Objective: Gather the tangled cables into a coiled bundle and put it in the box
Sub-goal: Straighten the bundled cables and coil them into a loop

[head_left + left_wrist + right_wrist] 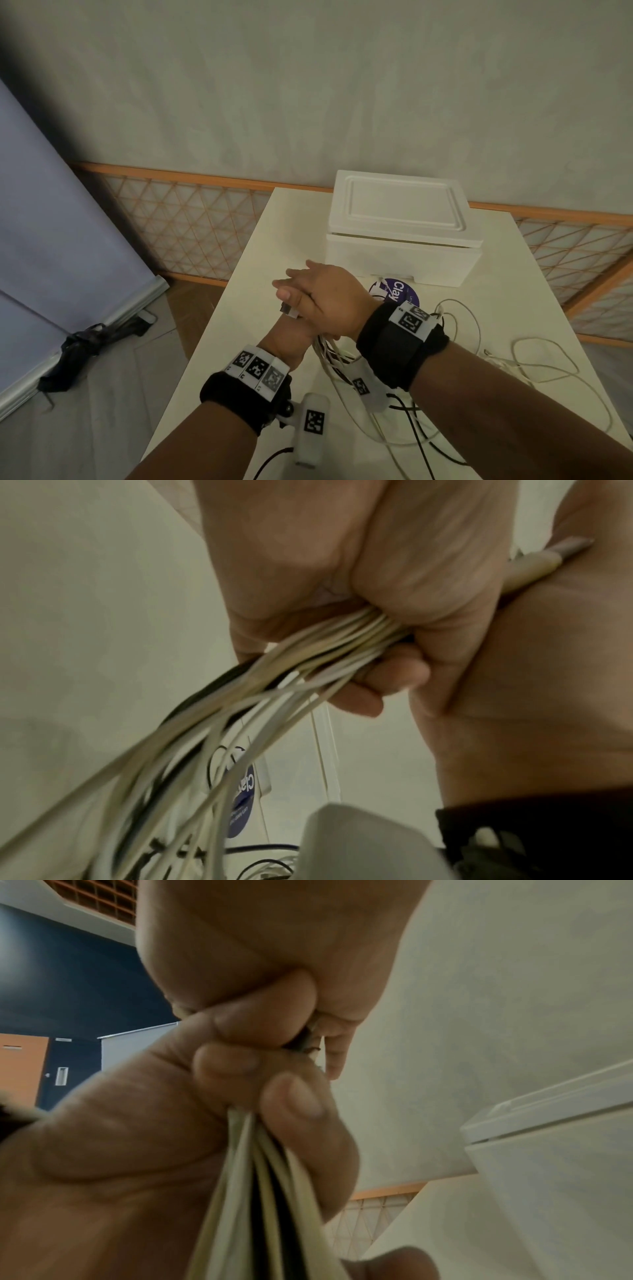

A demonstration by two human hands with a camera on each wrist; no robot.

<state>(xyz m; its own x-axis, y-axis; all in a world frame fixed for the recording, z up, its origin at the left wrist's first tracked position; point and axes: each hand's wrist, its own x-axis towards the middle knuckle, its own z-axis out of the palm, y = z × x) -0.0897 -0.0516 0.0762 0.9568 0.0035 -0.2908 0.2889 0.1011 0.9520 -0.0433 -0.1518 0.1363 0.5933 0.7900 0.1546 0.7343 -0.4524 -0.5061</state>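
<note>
**A:** How are the cables held?

**B:** A thick sheaf of white strands and one black strand is clenched in the left hand, with the fingers curled tight round it. The right hand is laid across that fist, fingers nearly straight, and no strand is seen pinched by it. A USB plug is left poking out beside the thumb. Loose loops are trailed over the white table to the right.

**A:** What is needed for the coil to be made well?

**B:** Probably the fist should be kept closed while the slack is drawn in loop by loop, so that knots are not pulled tight. The lid is seen shut on the foam box, just beyond the hands, so it must be lifted first.

**A:** And the surroundings?

**B:** A round purple "Clay" label is set before the box. A grey wall is seen behind, edged by an orange lattice screen. A blue-grey panel is leaned at the left.
</note>
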